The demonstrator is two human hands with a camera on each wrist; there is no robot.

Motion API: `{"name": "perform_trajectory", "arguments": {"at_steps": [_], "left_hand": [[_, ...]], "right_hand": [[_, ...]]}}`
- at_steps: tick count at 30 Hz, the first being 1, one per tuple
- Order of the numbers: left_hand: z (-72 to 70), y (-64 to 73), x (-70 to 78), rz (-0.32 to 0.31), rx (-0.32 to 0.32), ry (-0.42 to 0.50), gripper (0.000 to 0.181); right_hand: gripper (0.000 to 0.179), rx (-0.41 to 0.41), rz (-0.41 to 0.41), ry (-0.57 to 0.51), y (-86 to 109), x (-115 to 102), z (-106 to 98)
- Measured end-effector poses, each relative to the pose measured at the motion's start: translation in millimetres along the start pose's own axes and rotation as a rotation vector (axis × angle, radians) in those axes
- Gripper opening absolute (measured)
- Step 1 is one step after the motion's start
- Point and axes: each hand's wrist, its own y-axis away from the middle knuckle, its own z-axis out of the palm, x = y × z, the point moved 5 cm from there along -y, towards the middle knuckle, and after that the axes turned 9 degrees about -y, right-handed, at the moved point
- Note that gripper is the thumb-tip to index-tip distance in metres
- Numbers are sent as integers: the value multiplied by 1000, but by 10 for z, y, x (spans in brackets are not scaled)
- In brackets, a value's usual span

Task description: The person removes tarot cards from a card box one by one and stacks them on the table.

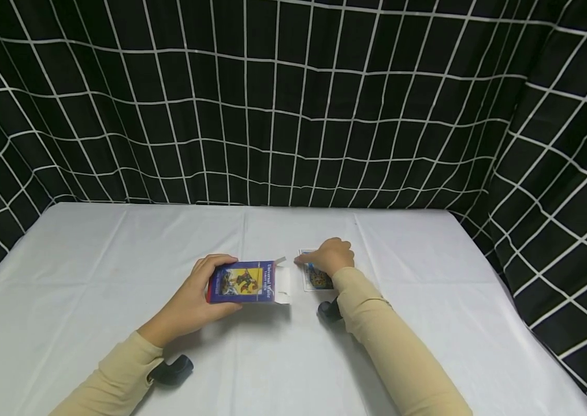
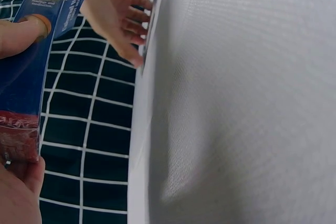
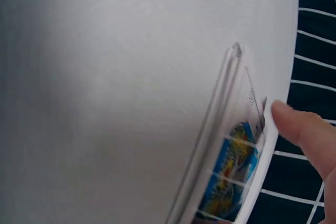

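My left hand (image 1: 194, 303) grips a blue tarot card box (image 1: 244, 282) above the white table, with the thumb along one narrow side and fingers on the opposite one. The box's white end flap (image 1: 283, 284) stands open toward the right. A flat tarot deck (image 3: 228, 174), glossy on top with a blue and yellow picture, lies on the cloth right of the box. Over this deck is my right hand (image 1: 332, 256), partly covering it in the head view. Its thumb (image 3: 302, 129) stretches out beside the deck's edge, and its fingers spread near the deck in the left wrist view.
A white cloth (image 1: 116, 248) covers the table. Black fabric with a white grid (image 1: 252, 104) hangs behind and at both sides. Dark wrist mounts (image 1: 171, 371) jut from both sleeves close to the table.
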Motion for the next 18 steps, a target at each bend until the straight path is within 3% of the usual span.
{"name": "perform_trajectory", "arguments": {"at_steps": [12,15,18], "left_hand": [[-2,-4,-17,4,3,-5,77],[-8,-5,-26,3,7,-6,77],[-13,-6,-22,10,8,-6,77]], "right_hand": [[93,14,-3,-4,-11,6,-8],[86,37,-72,-52,41,-1,-87],[60,82,-173,-202,143,-7,-208]]}}
